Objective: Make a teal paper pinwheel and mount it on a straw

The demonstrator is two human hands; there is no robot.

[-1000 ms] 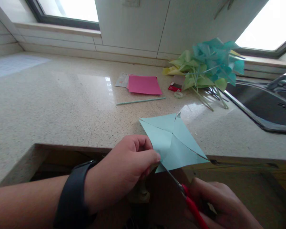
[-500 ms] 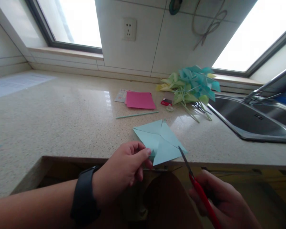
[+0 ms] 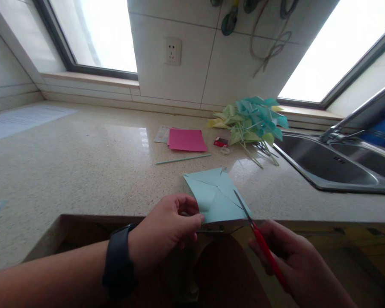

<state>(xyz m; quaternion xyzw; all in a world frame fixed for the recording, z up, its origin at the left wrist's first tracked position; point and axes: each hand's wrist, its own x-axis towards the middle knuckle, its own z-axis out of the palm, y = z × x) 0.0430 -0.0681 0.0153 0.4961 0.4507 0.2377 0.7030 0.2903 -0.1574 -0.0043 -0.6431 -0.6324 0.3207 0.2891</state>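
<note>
A light blue square of paper (image 3: 211, 192) lies at the counter's front edge, with slits running from its corners toward the middle. My left hand (image 3: 173, 222), a dark watch on its wrist, pinches the paper's near left edge between thumb and fingers. In my right hand (image 3: 285, 252) is a pair of red-handled scissors (image 3: 268, 252), gripped by the handles. The blades point up and left, over the paper's right corner. Whether they are cutting into it I cannot tell.
Behind the paper lie a thin pale green stick (image 3: 182, 159), pink paper sheets (image 3: 188, 140) and a small red box (image 3: 220, 141). Several paper pinwheels (image 3: 253, 117) are heaped near the sink (image 3: 327, 162). A printed sheet (image 3: 22, 119) is at the far left.
The scissors have moved left, so their blades now reach further over the paper's right corner. My left hand keeps its pinch on the paper, and the view has tilted up slightly.
</note>
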